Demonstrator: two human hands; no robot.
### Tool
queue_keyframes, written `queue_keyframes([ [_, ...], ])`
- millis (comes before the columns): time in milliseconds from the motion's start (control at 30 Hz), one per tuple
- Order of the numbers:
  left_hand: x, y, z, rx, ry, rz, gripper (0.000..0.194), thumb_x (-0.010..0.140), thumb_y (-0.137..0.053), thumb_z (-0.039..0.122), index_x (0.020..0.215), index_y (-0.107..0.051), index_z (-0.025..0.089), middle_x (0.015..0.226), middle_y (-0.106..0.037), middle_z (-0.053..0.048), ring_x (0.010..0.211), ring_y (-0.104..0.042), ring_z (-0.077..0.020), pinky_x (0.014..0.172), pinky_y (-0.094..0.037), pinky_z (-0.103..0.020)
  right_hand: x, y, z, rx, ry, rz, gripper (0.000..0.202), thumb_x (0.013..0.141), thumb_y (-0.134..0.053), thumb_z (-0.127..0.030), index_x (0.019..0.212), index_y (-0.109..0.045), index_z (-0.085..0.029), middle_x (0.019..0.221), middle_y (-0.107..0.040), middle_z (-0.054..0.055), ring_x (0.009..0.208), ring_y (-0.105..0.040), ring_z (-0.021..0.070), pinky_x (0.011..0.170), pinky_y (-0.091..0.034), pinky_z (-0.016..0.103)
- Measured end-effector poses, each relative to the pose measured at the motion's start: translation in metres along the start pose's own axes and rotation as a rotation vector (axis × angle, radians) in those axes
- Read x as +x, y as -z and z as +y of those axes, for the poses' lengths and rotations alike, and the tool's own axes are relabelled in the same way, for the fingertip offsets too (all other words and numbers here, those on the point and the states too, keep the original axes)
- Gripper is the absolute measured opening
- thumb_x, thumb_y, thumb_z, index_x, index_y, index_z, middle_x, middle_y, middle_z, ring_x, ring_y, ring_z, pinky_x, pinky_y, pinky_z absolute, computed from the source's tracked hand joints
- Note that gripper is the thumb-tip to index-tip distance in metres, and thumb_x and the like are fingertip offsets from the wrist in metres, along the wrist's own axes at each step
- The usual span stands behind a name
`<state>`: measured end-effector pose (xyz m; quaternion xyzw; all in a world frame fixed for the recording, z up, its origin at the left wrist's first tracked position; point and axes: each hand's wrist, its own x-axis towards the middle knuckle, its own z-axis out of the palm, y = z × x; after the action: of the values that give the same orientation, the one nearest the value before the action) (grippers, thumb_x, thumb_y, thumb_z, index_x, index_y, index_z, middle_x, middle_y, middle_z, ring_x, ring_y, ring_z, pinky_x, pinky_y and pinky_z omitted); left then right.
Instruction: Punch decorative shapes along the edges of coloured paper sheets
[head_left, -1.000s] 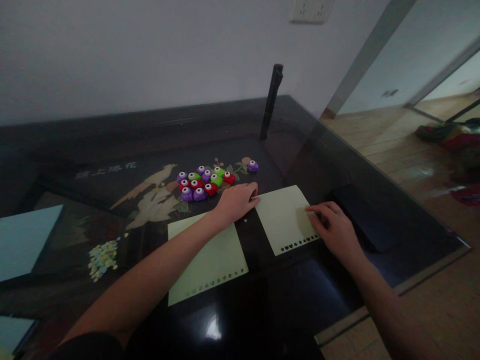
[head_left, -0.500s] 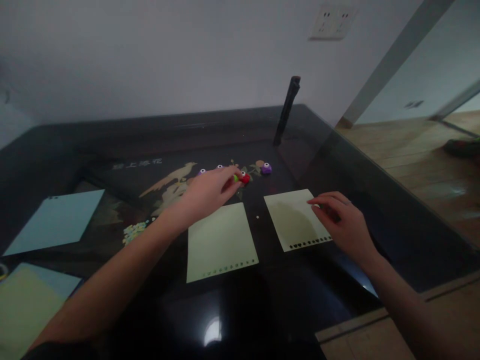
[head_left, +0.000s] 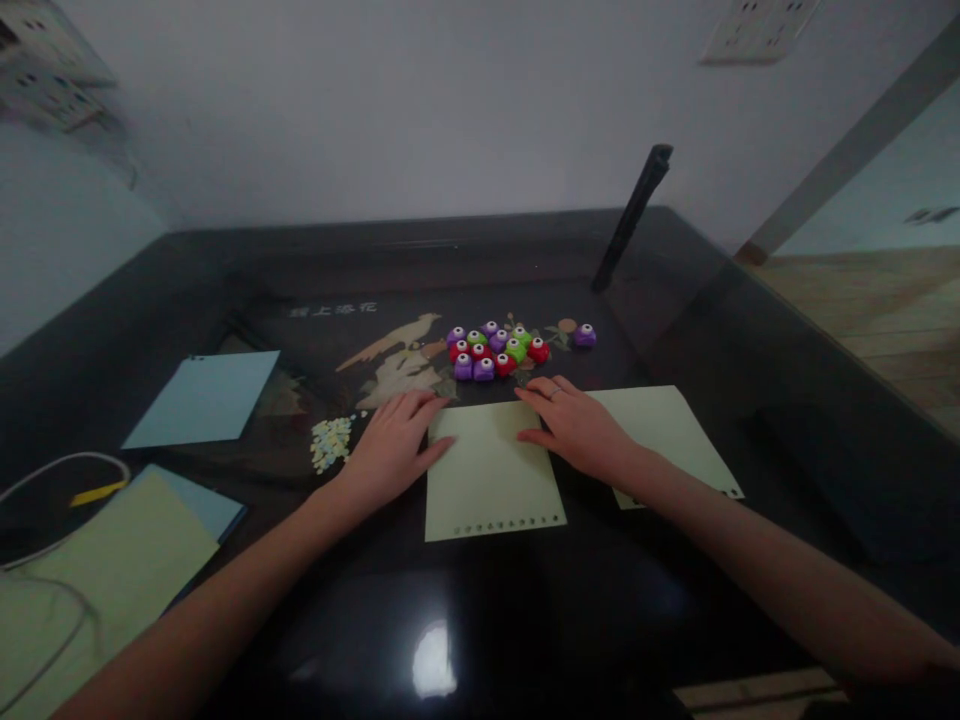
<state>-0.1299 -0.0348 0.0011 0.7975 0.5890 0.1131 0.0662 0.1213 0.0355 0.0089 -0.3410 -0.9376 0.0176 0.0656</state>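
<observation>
A pale yellow-green sheet of paper (head_left: 491,470) lies on the dark glossy table, small punched shapes lining its near edge. My left hand (head_left: 397,440) rests at the sheet's upper left edge, thumb apart from the fingers and on the paper. At the upper right corner, my right hand (head_left: 574,425) touches the same sheet, its thumb also spread from the fingers; a ring is on it. Neither hand holds anything I can see. Just beyond them sits a cluster of small purple, red and green craft punches (head_left: 484,352). One purple punch (head_left: 585,335) stands apart to the right.
A second yellow-green sheet (head_left: 675,435), also punched, lies partly under my right forearm. Left are a heap of tiny paper cutouts (head_left: 330,443), a blue sheet (head_left: 206,398), stacked yellow sheets (head_left: 142,550) and a white cable (head_left: 82,457). A black upright bar (head_left: 634,220) rises behind.
My left hand has drawn back from the punches to the sheet's left edge, no longer touching a green punch. My right hand has moved left from the other sheet. The view has turned left.
</observation>
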Motion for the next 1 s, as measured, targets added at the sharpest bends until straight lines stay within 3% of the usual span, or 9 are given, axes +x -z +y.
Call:
queue_keyframes([
  [167,-0.0008,-0.0066,-0.0002,0.031,0.007,0.016,0.050,0.087,-0.054,0.040,0.128,-0.052,0.012,0.116,-0.054,-0.014,0.109,-0.049,-0.0290,0.095,-0.042,-0.043,-0.0027,-0.0057,0.0024,-0.028,-0.017,-0.014,0.051,0.083,-0.062,-0.039,0.126,-0.056,-0.012,0.122,-0.060,0.015,0.105,-0.053,0.0316,0.082,-0.050,0.044],
  [533,-0.0022,-0.0054,0.0004,0.027,-0.001,0.012,0.040,0.087,-0.055,0.037,0.122,-0.056,0.018,0.116,-0.056,-0.012,0.109,-0.050,-0.0281,0.094,-0.042,-0.042,-0.0055,-0.0037,0.0015,0.064,-0.023,0.041,0.043,0.083,-0.064,-0.035,0.118,-0.059,-0.013,0.116,-0.062,0.013,0.104,-0.055,0.0291,0.088,-0.048,0.043],
  [767,-0.0010,-0.0036,0.0028,-0.009,0.012,0.006,0.036,0.087,-0.056,0.036,0.118,-0.051,0.019,0.121,-0.056,-0.010,0.113,-0.049,-0.0279,0.095,-0.039,-0.041,-0.0054,-0.0007,-0.0015,0.170,-0.050,0.058,0.029,0.079,-0.066,-0.021,0.107,-0.058,-0.018,0.106,-0.066,0.009,0.098,-0.058,0.0273,0.083,-0.048,0.040],
  [1000,-0.0012,-0.0050,0.0048,-0.033,0.000,0.027,0.030,0.085,-0.058,0.031,0.111,-0.050,0.018,0.110,-0.061,-0.009,0.106,-0.055,-0.0263,0.091,-0.042,-0.039,-0.0054,-0.0045,-0.0020,0.305,-0.173,0.041,0.025,0.080,-0.057,-0.013,0.104,-0.058,-0.020,0.091,-0.066,0.006,0.074,-0.060,0.0192,0.069,-0.045,0.032],
])
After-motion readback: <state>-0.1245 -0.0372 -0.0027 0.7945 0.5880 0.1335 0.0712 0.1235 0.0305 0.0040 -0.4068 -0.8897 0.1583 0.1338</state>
